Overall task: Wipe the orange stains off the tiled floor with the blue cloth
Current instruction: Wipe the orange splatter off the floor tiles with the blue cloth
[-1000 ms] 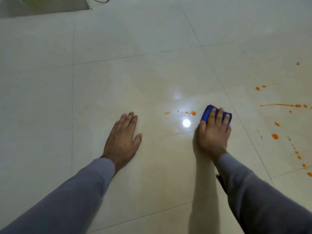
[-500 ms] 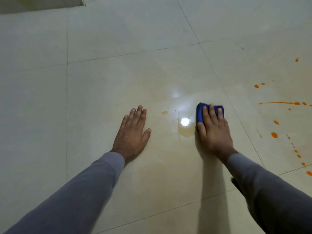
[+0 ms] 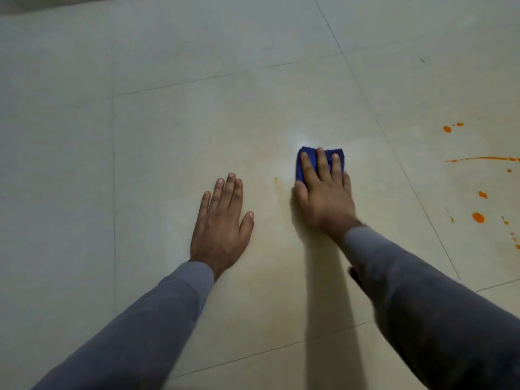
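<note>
- Right hand [image 3: 323, 192]: flat, fingers spread, pressing the folded dark-blue cloth [image 3: 306, 161] onto the glossy cream tiled floor [image 3: 197, 122]. Not clenched round it; palm and fingers pin it down. Only the cloth's far edge and left side show.
- Left hand [image 3: 222, 220]: open, fingers together, palm flat on the tile as a brace, holding nothing. Well apart from the cloth.
- Change over the last second: the row of small orange dots that lay between the hands is gone. The cloth has swept leftward across it. One faint orange smear [image 3: 275, 180] remains, just left of the cloth.
- Judgement: this tile is nearly clean; one more short pass leftward should lift the smear.
- Count: hands 2; cloths 1; grey sleeves 2.
- Orange splatter on the right-hand tile [image 3: 478, 218]: untouched. One long thin streak [image 3: 478, 158], roughly ten separate drops visible; the edge of the frame cuts off more.
- Judgement: most of the job lies to the right.
</note>
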